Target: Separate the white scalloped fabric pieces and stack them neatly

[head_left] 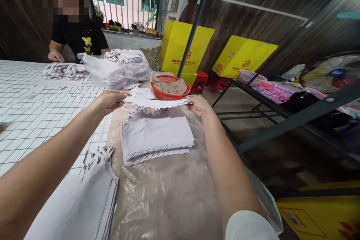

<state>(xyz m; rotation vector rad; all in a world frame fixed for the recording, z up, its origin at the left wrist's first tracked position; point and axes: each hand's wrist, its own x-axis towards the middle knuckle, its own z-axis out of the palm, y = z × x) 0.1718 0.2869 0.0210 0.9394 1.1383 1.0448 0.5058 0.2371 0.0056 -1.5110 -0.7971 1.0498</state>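
Note:
Both my hands hold a white fabric piece [156, 103] stretched between them, its lower edge wavy. My left hand [112, 100] pinches its left end, and my right hand [198, 105] grips the right end. Just below it lies a folded stack of white fabric pieces [157, 133] with scalloped edges, on clear plastic sheeting [165, 195]. Nearer on the left is another pile of white fabric pieces [81, 198], with thin straps bunched at its top. Beyond the held piece, more white fabric [142, 92] lies beside a red basket [171, 93].
Bagged white fabric [112, 73] lies farther back on the grid-marked table [28, 112]. A person in a black shirt [78, 39] sits across it. Dark metal posts [194, 26] and a rack with pink items [272, 92] stand at the right. Yellow boxes [188, 43] are behind.

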